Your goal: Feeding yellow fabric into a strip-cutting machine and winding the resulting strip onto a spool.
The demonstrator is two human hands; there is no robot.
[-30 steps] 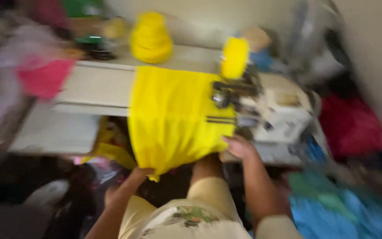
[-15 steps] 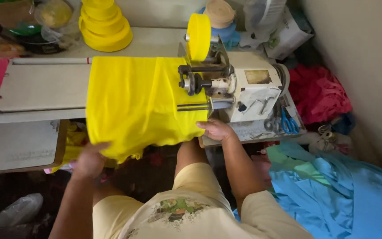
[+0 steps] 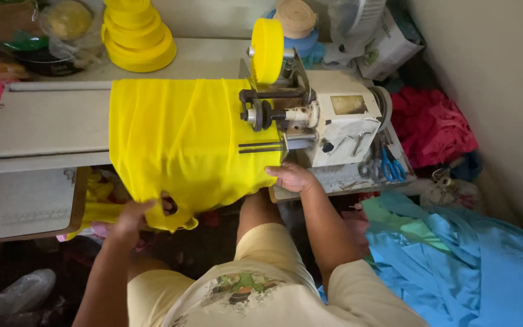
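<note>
The yellow cloth [image 3: 183,145] drapes over the desk [image 3: 49,127] and covers its middle stretch, and its lower hem hides the fingertips of the left hand [image 3: 133,217], so the grip there cannot be read. The right hand [image 3: 292,177] lies with its fingers tucked against the cloth's edge, partly out of sight. The sewing machine [image 3: 328,121] conceals its needle area behind the cloth and its own arm. The stack of yellow tape rolls [image 3: 137,36] and the plastic-wrapped things [image 3: 62,24] are cut off by the top edge. The blue fabric [image 3: 473,266] runs off the right and bottom edges. The tools beside the blue-handled scissors [image 3: 390,165] are too small to tell.
</note>
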